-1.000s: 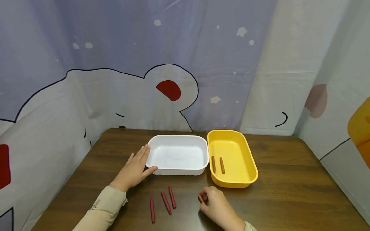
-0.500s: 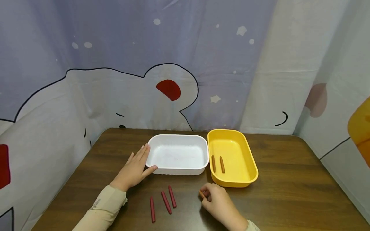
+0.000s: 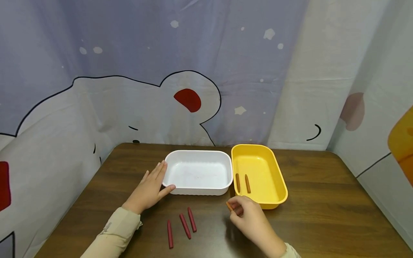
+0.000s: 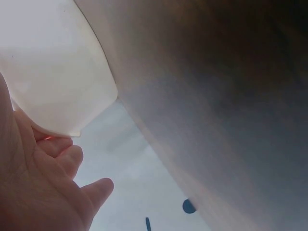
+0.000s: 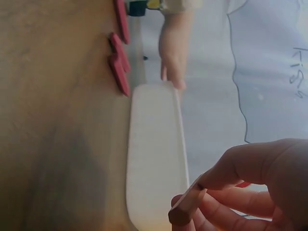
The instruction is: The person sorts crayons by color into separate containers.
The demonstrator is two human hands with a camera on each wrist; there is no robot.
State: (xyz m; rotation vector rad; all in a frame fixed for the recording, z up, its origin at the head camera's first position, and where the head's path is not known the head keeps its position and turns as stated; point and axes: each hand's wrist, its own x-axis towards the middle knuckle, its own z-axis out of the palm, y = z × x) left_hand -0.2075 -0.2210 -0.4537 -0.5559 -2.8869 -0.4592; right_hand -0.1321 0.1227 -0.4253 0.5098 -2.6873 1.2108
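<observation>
Right hand [image 3: 251,218]: is pinching one slim orange-brown crayon [image 5: 187,206] between thumb and fingers; the crayon is slanting, one end jutting free. In the head view the hand is overlapping the near left corner of a yellow plastic tub, rectangular with rounded corners [image 3: 266,172]; whether it is touching the rim cannot be told.

Left hand [image 3: 148,195]: is resting with outstretched fingers against the left end of a white plastic tub, likewise round-cornered [image 3: 197,173], thumb spreading to the near corner; it is grasping nothing.

Tub contents: two slim brown crayons [image 3: 247,184] are lying, slightly apart, in the left part of the yellow tub.

Table stock: three dark red crayons [image 3: 185,226] are lying on a brown wood-grain table [image 3: 316,222], in front of the white tub.

Handling notes, by judgement: a firm, light pinch should be suiting so thin a stick; fingers and wrist should be clearing the yellow rim; the left hand should be pressing only lightly, lest the white tub be nudging its neighbour.
</observation>
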